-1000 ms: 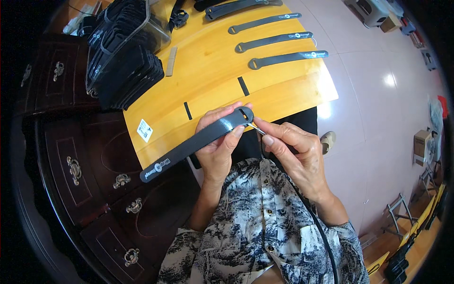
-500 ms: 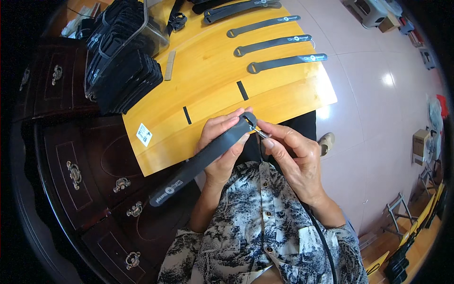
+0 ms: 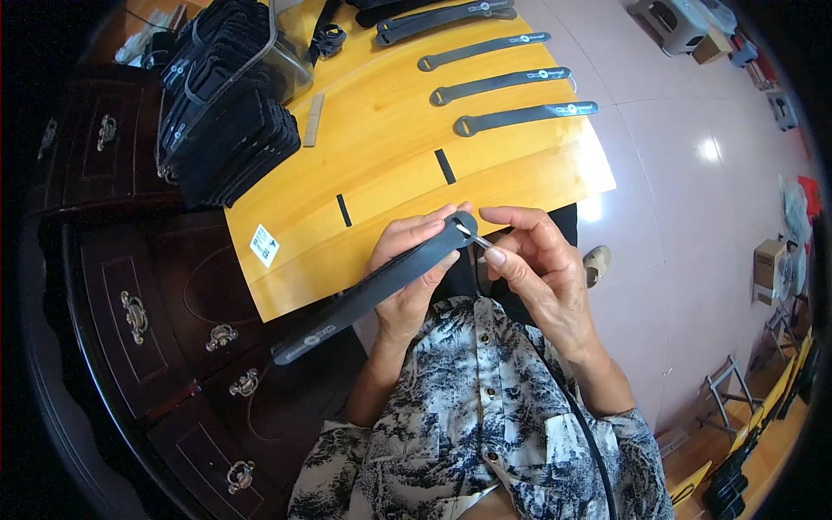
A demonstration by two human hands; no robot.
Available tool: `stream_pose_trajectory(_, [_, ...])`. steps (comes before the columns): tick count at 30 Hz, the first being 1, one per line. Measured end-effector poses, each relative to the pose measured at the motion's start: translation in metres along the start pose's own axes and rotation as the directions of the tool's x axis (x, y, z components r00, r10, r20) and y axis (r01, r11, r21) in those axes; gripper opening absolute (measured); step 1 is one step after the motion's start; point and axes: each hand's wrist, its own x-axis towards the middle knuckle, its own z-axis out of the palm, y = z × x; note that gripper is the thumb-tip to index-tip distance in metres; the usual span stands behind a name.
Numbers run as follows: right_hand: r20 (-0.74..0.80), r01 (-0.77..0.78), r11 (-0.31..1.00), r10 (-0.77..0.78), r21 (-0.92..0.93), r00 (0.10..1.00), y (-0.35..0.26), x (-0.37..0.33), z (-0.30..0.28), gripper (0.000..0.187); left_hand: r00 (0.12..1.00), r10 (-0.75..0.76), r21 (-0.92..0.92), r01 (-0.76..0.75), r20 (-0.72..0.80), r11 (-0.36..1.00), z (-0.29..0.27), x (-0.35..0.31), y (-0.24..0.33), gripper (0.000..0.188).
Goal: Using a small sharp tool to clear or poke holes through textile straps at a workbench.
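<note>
A thick bundle of dark grey slotted straps [image 3: 381,290], seemingly hook-and-loop, slants down to the left across my left hand [image 3: 407,269]. Those fingers wrap behind it while the thumb presses its near side close to the rounded slotted end. With my right hand [image 3: 542,277] I pinch a slim, shiny metal tool [image 3: 479,240], its index finger lifted off. The tool's pale tip reaches into the slot of the top strap. Its exact kind does not show, and my fingers hide its back end.
Three similar straps, the nearest one [image 3: 529,118], lie spaced on the yellow table [image 3: 373,165]. Farther back is another strap pile [image 3: 442,22]. A clear bin [image 3: 286,65] and stacked black straps [image 3: 251,156] stand at the left. Dark drawers [image 3: 173,329] flank the table.
My right index finger has lifted away from the slotted end. The tool's tip now shows inside the slot. The bundle has rolled slightly in my left hand, turning its printed face.
</note>
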Motion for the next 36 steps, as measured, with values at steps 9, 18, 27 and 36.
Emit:
stream_pose_trajectory(9, [0.173,0.095,0.965,-0.053,-0.245,0.984,-0.021,0.004,-0.020,0.023,0.992,-0.087,-0.115,0.097,0.090,0.989,-0.013,-0.002,-0.003,0.028])
stream_pose_trajectory(18, [0.197,0.364,0.776,-0.306,-0.515,0.932,-0.019,0.006,-0.021,0.032,0.935,-0.305,-0.392,0.352,0.179,0.850,-0.017,0.005,-0.006,0.027])
stream_pose_trajectory(27, [0.304,0.441,0.773,-0.330,-0.457,0.894,-0.013,0.017,-0.023,0.037,0.861,-0.417,-0.397,0.506,0.292,0.766,-0.031,0.011,-0.008,0.026])
stream_pose_trajectory(36, [0.226,0.392,0.564,-0.343,-0.727,0.912,-0.025,0.004,-0.011,0.045,0.836,-0.536,-0.342,0.541,0.118,0.768,0.010,0.007,0.017,0.029])
